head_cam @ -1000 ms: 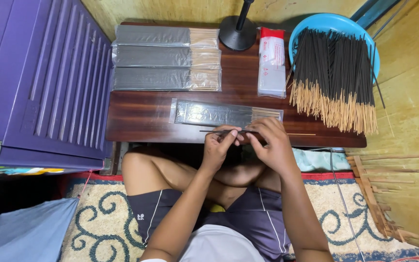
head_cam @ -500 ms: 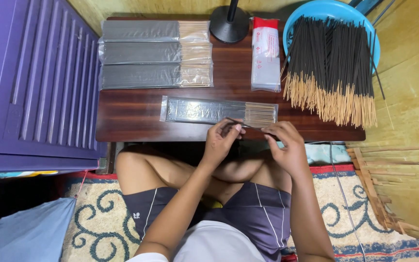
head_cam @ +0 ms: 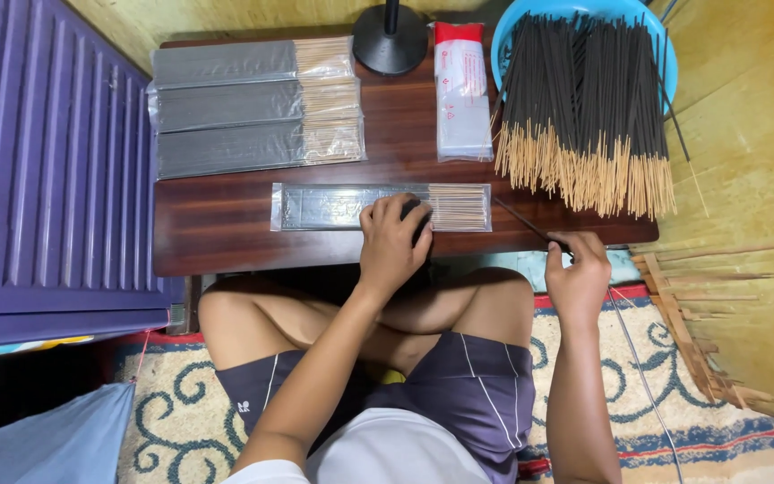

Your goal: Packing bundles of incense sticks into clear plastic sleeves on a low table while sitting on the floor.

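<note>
Head view, looking straight down on a low dark-brown wooden table (head_cam: 226,233) with the person seated cross-legged at its near edge.

Left hand (head_cam: 393,244): lies palm down on a clear plastic sleeve of black incense sticks (head_cam: 342,207), which lies crosswise near the table's front edge. The fingers are curled over the sleeve where the black coating meets the bare bamboo ends; it presses rather than grips, nothing enclosed in it.

Right hand (head_cam: 577,273): at the near right edge of the table, fingers pinched on the near end of a single thin black incense stick (head_cam: 528,226). The stick slants up and left from the hand toward the right end of the sleeve; its far tip lies just beside the sleeve's bamboo ends.

Far left of the table: three filled clear packets of incense sticks (head_cam: 253,105) side by side, touching. Far centre: a round black stand base (head_cam: 391,40). Just to its right, a flat stack of empty clear sleeves with a red top (head_cam: 461,90). Far right: a round blue plastic basin (head_cam: 512,40) bearing a loose heap of black incense sticks with bare bamboo ends (head_cam: 584,108), the ends spilling over onto the table.

Left of the table: a purple ribbed plastic cabinet (head_cam: 47,161). Below: a patterned cream and blue rug (head_cam: 172,412).
</note>
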